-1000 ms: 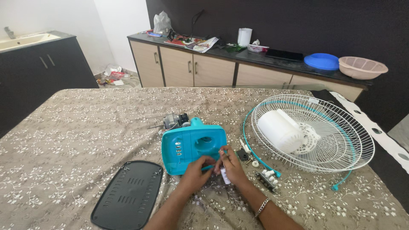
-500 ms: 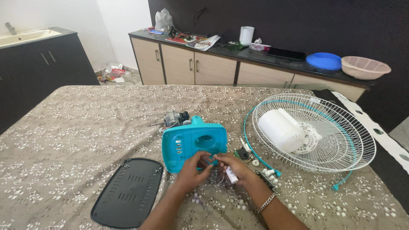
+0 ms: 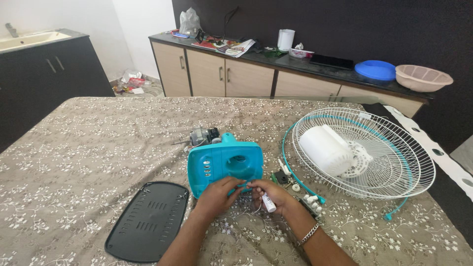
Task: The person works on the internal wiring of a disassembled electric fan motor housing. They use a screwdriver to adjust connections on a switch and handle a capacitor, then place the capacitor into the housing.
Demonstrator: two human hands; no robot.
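The teal housing [image 3: 224, 162], boxy with a round hole, lies near the counter's [image 3: 74, 148] front edge; left hand [image 3: 217, 197] grips it, right hand [image 3: 271, 196] holds a white tube [image 3: 268, 202].

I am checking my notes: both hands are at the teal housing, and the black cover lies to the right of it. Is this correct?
Not quite. In the head view, both hands are at the teal housing, but the black cover lies to its left, not right.
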